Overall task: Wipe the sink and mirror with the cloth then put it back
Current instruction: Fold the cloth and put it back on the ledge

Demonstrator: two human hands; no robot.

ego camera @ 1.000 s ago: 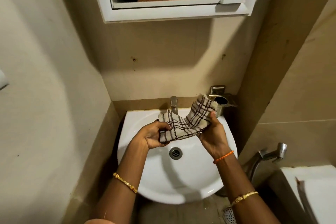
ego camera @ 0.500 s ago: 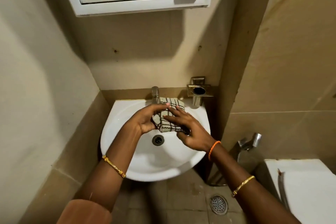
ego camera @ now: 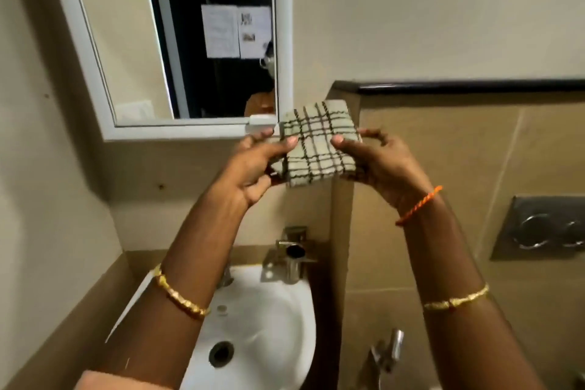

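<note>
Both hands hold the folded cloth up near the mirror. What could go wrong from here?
The cloth is pinched only at its edges by the left hand and right hand, so it might unfold or drop into the sink. The lower right corner of the mirror has a small white clip; wiping there might snag the cloth.

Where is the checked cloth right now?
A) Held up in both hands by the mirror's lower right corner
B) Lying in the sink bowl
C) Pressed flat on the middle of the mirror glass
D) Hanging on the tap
A: the folded cloth is pinched between the left hand and the right hand, raised beside the mirror frame's lower right corner, well above the sink.
</note>
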